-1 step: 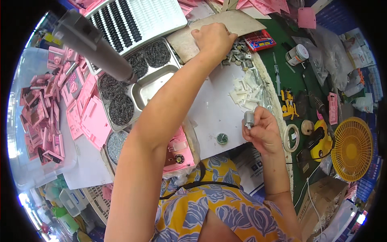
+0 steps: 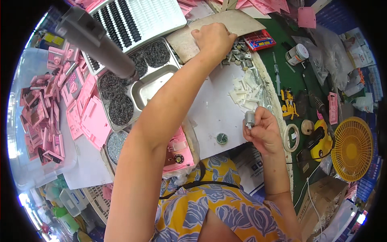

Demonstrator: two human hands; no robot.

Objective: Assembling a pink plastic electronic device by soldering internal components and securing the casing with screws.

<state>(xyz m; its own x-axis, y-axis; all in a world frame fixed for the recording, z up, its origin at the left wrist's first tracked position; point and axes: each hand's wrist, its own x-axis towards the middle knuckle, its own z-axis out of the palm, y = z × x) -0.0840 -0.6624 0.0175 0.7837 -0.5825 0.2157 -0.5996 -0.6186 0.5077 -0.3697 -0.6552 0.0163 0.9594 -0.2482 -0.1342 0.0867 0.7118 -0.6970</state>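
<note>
My right hand (image 2: 264,131) pinches a small silver electric motor (image 2: 250,117) between thumb and fingers, above the near right side of the white work sheet. Across the sheet, my left arm reaches to the far side. My left hand (image 2: 215,38) is curled over a beige board (image 2: 238,23), beside a heap of small metal motors (image 2: 240,54). Its fingertips are hidden, so I cannot make out what they hold. Between the hands lies a pile of white plastic parts (image 2: 246,92). A pink casing (image 2: 186,151) sits partly under my left forearm.
A dark grey electric screwdriver (image 2: 98,44) hangs at the upper left, over a metal tray (image 2: 155,82) of dark springs. Beyond it is a white rack (image 2: 161,18) with black coils. Pink parts (image 2: 42,117) crowd the left. A yellow fan (image 2: 352,148) stands right.
The hanging electric screwdriver has swung slightly to the right. My right hand and the motor have shifted very slightly; my left hand stays in place.
</note>
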